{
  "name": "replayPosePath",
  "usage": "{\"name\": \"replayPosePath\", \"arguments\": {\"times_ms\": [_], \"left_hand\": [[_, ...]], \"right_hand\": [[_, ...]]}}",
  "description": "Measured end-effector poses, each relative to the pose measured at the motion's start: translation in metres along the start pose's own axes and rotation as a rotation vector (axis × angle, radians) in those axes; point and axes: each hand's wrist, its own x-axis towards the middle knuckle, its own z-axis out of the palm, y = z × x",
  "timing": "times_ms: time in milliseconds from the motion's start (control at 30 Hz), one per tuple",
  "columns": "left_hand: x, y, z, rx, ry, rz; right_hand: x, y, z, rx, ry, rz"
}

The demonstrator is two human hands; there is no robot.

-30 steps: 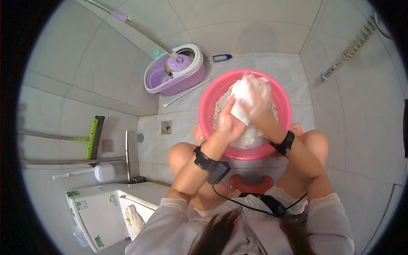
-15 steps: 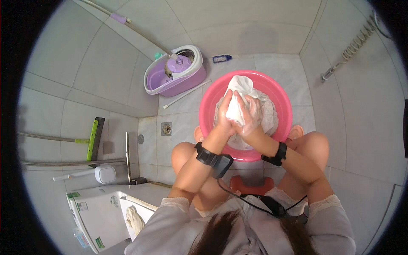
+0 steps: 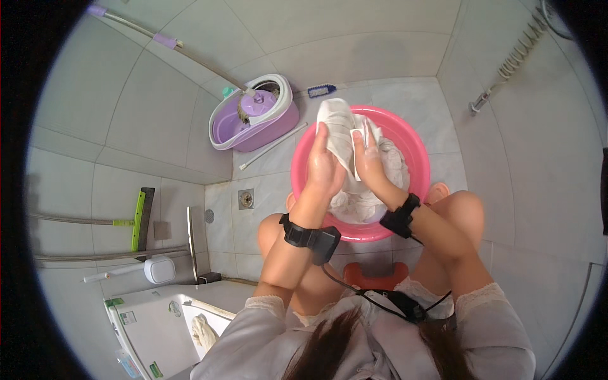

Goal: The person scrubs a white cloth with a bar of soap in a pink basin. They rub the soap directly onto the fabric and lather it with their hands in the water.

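Note:
A wet white cloth [image 3: 335, 120] is stretched between my two hands above the pink basin [image 3: 423, 166]. My left hand [image 3: 325, 166] grips its left part, with the thumb pointing up along the fabric and the other fingers behind it. On the other side my right hand [image 3: 369, 158] holds a folded part of the same cloth, its thumb on top. Beneath them, more white fabric [image 3: 394, 166] lies crumpled in the basin, in what looks like sudsy water. Black bands are strapped round both my wrists.
A purple mop bucket [image 3: 266, 123] with a mop stands back left, a white stick [image 3: 272, 147] beside it. A blue brush [image 3: 321, 90] lies by the far wall. Left are a floor drain [image 3: 246, 199] and a green squeegee [image 3: 137, 221]. A red stool [image 3: 376, 275] is under me.
My hands, pressed together round the bunched cloth before, have moved apart. The cloth is now spread between them, its upper part shifted left. The view has shifted slightly.

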Motion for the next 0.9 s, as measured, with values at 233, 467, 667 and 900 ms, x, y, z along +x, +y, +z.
{"name": "replayPosePath", "arguments": {"times_ms": [233,467,667,900], "left_hand": [[0.003,-0.030,-0.003,0.327,0.089,0.039],[-0.016,-0.048,-0.009,1.182,-0.137,0.253],[-0.010,-0.028,-0.007,1.111,-0.104,-0.098],[-0.019,-0.054,-0.004,1.188,-0.092,0.035]], "right_hand": [[0.004,-0.048,-0.016,0.134,0.018,-0.029],[0.035,-0.036,-0.048,0.687,-0.144,0.648],[0.005,-0.039,-0.032,0.589,0.014,0.717],[0.030,-0.020,-0.054,0.634,-0.005,0.710]]}}
